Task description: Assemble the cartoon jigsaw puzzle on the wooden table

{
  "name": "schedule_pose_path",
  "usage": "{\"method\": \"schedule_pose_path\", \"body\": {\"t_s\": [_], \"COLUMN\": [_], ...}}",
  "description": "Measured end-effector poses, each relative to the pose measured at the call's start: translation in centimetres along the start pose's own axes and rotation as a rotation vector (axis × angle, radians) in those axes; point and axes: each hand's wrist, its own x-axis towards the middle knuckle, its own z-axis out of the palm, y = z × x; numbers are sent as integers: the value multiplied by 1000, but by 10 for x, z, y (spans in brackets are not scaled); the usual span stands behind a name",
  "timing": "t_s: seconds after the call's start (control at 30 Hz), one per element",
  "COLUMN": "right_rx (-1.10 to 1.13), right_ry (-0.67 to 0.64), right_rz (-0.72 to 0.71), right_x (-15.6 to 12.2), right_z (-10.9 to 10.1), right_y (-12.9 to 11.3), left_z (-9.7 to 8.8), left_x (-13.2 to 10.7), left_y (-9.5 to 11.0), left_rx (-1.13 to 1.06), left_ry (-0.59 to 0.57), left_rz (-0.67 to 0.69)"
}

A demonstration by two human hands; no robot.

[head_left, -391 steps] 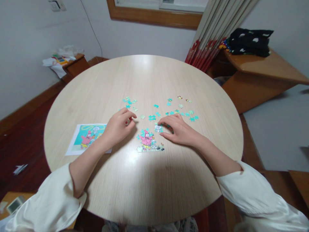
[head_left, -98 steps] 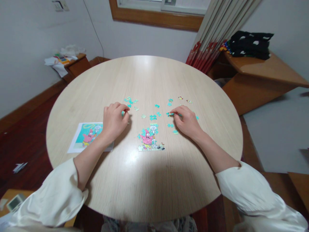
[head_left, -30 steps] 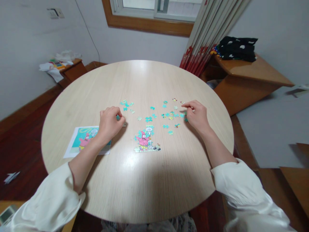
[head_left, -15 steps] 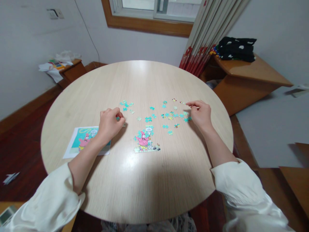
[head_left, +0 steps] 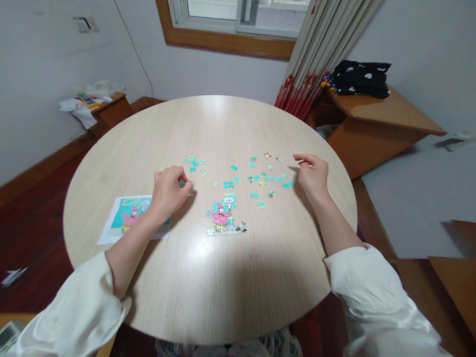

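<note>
A partly joined jigsaw puzzle (head_left: 222, 216), with a pink starfish and a pale long-nosed figure on it, lies on the round table. Left of it, my left hand (head_left: 171, 191) rests with fingers curled; anything inside them is hidden. A teal puzzle piece (head_left: 181, 183) shows by its finger loop, and a pale piece partly shows below the fingertips. My right hand (head_left: 313, 173) is at the right with the index finger stretched out and apart from the thumb, holding nothing I can see. Just left of that fingertip lies a small puzzle piece (head_left: 279, 159). Loose teal and yellow pieces (head_left: 262, 179) spread between the hands.
A printed reference picture (head_left: 126, 213) lies partly under my left forearm. More loose pieces (head_left: 194, 161) are beyond my left hand. The round wooden table (head_left: 238, 287) fills the middle. A brown cabinet (head_left: 390, 119) with black cloth stands past its right edge.
My right hand has drawn slightly right, and its index fingertip has come away from the small piece near the top right. My left hand stays where it was.
</note>
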Motion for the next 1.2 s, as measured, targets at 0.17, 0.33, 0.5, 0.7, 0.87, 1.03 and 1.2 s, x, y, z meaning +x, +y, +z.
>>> {"method": "schedule_pose_path", "body": {"t_s": [0.17,0.33,0.5,0.7,0.87,1.03,1.2], "right_rx": [-56,-185,-193,-254,-244,-229,-246], "right_ry": [-48,-304,-427,-454,-491,-510,-482], "right_rz": [43,182,137,107,80,60,13], "right_x": [1,3,1,0,1,1,1], "right_z": [-4,-16,-22,-22,-20,-19,-20], "right_y": [-4,-4,-5,-9,-2,1,-3], "left_z": [0,2,5,5,3,2,2], "left_x": [0,0,0,0,0,0,0], "left_y": [-1,-3,-5,-4,-2,0,1], "left_rx": [-28,-41,-42,-41,-30,-21,-23], "left_ry": [-1,19,37,27,11,-3,-8], "left_rz": [0,14,27,21,13,1,-5]}}
